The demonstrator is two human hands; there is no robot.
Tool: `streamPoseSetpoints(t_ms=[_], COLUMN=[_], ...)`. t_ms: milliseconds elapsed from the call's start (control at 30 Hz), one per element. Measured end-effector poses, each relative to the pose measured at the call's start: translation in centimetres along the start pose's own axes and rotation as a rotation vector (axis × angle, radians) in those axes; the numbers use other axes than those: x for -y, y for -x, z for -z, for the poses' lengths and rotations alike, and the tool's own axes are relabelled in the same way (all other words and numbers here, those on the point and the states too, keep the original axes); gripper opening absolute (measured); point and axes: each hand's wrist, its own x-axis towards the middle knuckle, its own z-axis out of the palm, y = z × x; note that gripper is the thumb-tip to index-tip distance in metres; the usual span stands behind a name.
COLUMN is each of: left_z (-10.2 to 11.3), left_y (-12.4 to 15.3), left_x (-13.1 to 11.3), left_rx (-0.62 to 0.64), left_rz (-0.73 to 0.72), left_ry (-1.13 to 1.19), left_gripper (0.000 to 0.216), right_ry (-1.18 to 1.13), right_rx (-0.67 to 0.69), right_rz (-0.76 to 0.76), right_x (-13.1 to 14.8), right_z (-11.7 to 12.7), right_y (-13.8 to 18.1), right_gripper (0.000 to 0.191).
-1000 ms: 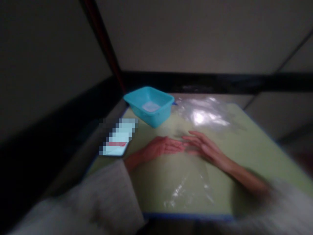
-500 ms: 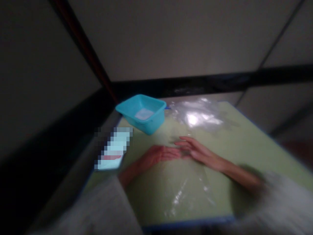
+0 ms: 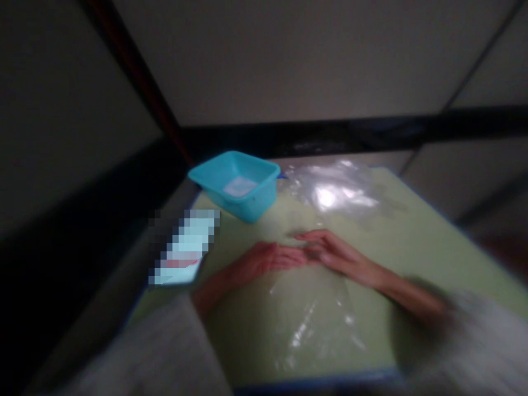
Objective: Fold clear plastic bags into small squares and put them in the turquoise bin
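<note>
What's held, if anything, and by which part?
Can't tell: left hand and right hand seemingly meet at the nearer plastic; blur hides any grip.

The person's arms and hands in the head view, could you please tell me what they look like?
The left hand and right hand are bare, without gloves. The left sleeve and right sleeve look loose and pale grey; the left ends in a straight edge. Blur hides finer detail.

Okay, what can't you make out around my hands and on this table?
In the head view:
Left hand and right hand: blur hides whether they hold anything.
Lit screen: pixelation covers its content.
Tub: the white thing inside is too blurred.
Shiny plastic: glare hides any contents.
Sleeves: cut off by the picture's edges.
</note>
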Motion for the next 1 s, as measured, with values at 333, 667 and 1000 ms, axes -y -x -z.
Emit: streamPoseSetpoints(t_ms=[333, 667, 1000], left_z=[0.1, 0.5, 0.6], left_y=[0.1, 0.4, 0.1], left_x=[-0.3, -0.4, -0.1], left_rx=[0.024, 0.095, 0.128], left_rz=[0.041, 0.060, 0.041], left_ry=[-0.127, -0.150, 0.007], left_gripper=[0.047, 0.053, 0.052], right_ry=[0.659, 0.868, 0.746], right_rx=[0.446, 0.560, 0.555], right_rz=[0.072, 0.098, 0.036], right_x=[3.4, 3.0, 3.3], right_z=[-1.5, -3.0, -3.1], right_y=[1.9, 2.8, 2.6], right_gripper=[0.006, 0.005, 0.012])
